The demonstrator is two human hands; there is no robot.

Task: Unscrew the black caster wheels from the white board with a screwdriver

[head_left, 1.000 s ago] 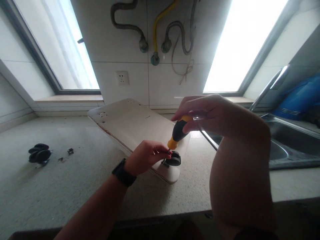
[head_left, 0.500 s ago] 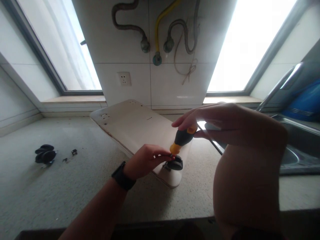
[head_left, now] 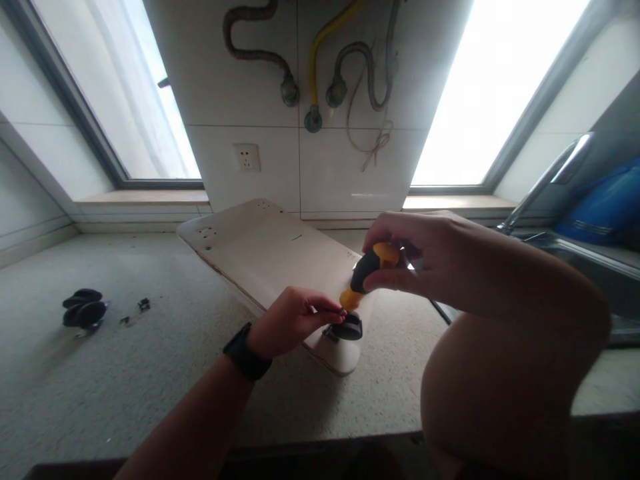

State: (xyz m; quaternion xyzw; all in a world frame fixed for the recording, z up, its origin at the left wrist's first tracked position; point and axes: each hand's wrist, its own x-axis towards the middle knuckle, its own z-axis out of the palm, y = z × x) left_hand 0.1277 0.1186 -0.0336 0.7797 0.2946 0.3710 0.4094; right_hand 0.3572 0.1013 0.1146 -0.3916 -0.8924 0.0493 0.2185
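My right hand [head_left: 407, 257] is closed around the black and yellow handle of a screwdriver [head_left: 367, 272], which slants down to the left. Thumb and fingertips of my left hand [head_left: 305, 313] pinch together at the screwdriver's lower end, just below its yellow collar. Those fingertips hide the tip and any screw there. Right beneath them sits a black caster wheel [head_left: 349, 327] at the near corner of a pale board [head_left: 280, 253]. The board lies slanted on the counter, with small holes at its far corners. A dark watch [head_left: 247, 352] circles my left wrist.
Loose black caster wheels [head_left: 84, 310] and small dark hardware pieces [head_left: 143, 305] lie on the speckled counter [head_left: 165, 387] at left. A metal sink [head_left: 595, 267] with a faucet [head_left: 545, 177] is at right, near a blue object [head_left: 600, 207]. Behind, the tiled wall carries a socket [head_left: 246, 157] and hoses.
My right hand has changed its grip, its fingers and thumb now wrapping more around the screwdriver handle as the wrist turned. My left hand stays at the screwdriver's lower end.
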